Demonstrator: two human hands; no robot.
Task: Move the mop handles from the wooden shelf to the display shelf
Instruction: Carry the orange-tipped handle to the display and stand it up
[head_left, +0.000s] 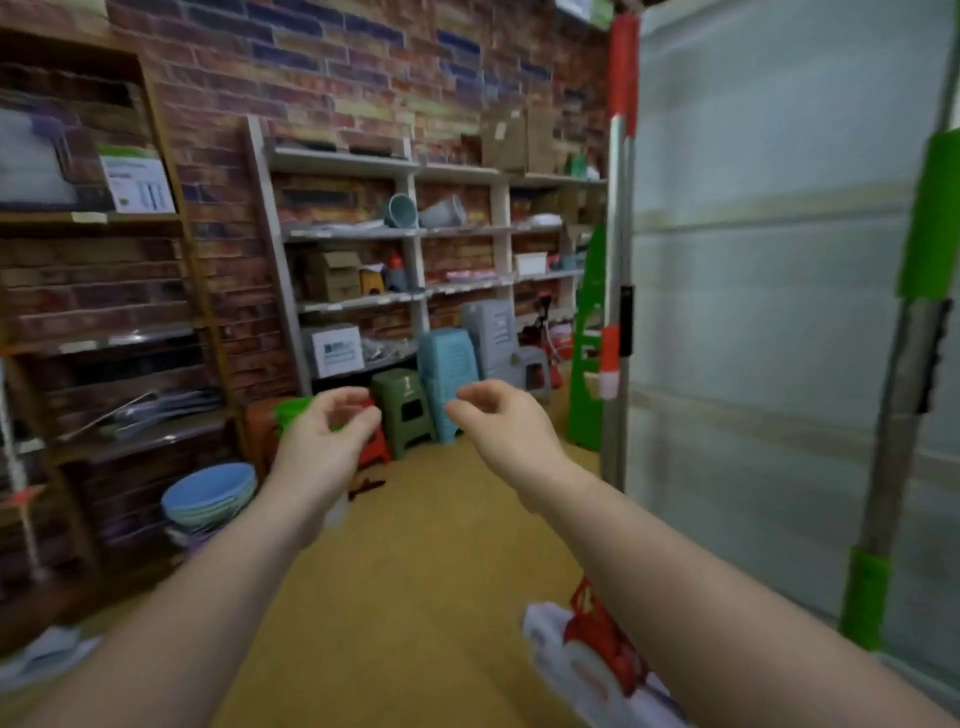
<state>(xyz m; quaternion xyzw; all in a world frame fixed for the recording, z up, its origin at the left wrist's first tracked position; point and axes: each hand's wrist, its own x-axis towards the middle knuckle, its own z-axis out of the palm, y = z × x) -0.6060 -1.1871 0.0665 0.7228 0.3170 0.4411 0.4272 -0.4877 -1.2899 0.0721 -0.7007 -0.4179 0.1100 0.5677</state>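
Both empty, left hand and right hand out front, fingers loosely curled; at right, mop handles, silver poles with red or green grips, upright against a pale panel, likely to topple if knocked in passing.

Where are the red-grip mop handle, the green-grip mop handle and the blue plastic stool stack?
red-grip metal mop handle (616, 208): head view, on the bare metal shaft below the red grip.
green-grip metal mop handle (930, 218): head view, on the upper green grip.
blue plastic stool stack (447, 366): head view, on the top stool's front.
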